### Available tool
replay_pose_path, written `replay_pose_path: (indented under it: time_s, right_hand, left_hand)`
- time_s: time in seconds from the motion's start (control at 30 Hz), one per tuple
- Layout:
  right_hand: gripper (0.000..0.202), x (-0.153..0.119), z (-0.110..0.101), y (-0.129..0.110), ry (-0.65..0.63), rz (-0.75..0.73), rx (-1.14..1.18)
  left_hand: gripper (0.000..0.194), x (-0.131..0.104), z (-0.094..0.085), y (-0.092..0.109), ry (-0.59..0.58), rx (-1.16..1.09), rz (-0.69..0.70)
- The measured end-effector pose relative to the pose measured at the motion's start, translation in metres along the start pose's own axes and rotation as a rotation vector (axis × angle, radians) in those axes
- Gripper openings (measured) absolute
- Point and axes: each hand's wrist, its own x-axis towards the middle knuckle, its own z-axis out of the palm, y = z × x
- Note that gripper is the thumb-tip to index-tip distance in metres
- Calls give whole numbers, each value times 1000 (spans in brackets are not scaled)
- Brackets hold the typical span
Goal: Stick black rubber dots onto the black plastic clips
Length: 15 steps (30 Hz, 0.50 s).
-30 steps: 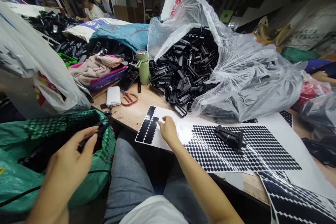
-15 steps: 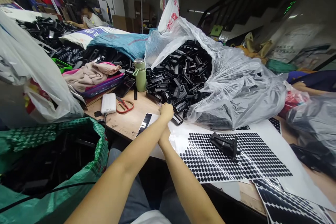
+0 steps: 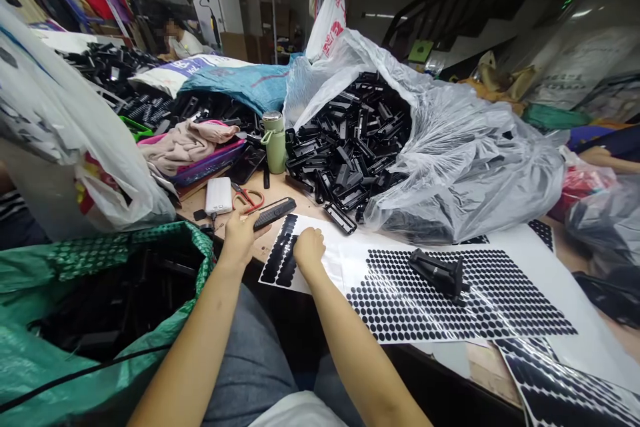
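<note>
My left hand [image 3: 243, 233] grips a long black plastic part [image 3: 275, 212] with a ribbed face, raised over the table's front edge. Close to its right, my right hand [image 3: 309, 247] is closed above a white sheet with rows of black stickers [image 3: 273, 260]; what its fingers hold, if anything, is hidden. A heap of similar black parts [image 3: 357, 133] spills from a large clear plastic bag [image 3: 465, 160] behind the hands. One loose black part [image 3: 340, 218] lies at the near edge of that heap.
Right of me, a black tapered object [image 3: 440, 275] rests on a sheet of round black dots [image 3: 400, 313]. Red-handled scissors [image 3: 250, 200], a white power bank [image 3: 219, 195] and a green bottle [image 3: 275, 147] stand left. A green sack [image 3: 200, 247] holds black parts. Another person [image 3: 185, 42] sits behind.
My hands, crossed over each other at the heap before, have come apart. The left has moved left and shows a black plastic part; the right now hovers at the sticker sheet.
</note>
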Motion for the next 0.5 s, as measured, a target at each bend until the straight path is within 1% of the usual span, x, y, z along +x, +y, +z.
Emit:
replay_pose_path:
  time_s: [0.07, 0.17, 0.23, 0.3, 0.4, 0.43, 0.5]
  right_hand:
    - [27, -2, -1, -1, -1, -18, 37]
    - [19, -6, -8, 2, -12, -91, 130]
    - [15, -10, -19, 7, -14, -148, 211]
    - [16, -13, -35, 14, -13, -191, 303]
    - [21, -19, -66, 27, -46, -218, 426]
    - [22, -21, -77, 30, -92, -217, 483]
    - [22, -26, -96, 36, -246, -196, 622]
  left_hand:
    - [17, -10, -8, 1, 36, -141, -80]
    - [14, -23, -16, 2, 88, -184, -139]
    - [12, -30, -20, 3, 78, -187, -189]
    - [10, -37, -24, 5, 23, -171, -247]
    - [10, -49, -24, 10, -91, -163, -318]
    - [10, -52, -23, 12, -132, -162, -339]
    - [12, -59, -20, 16, -203, -152, -383]
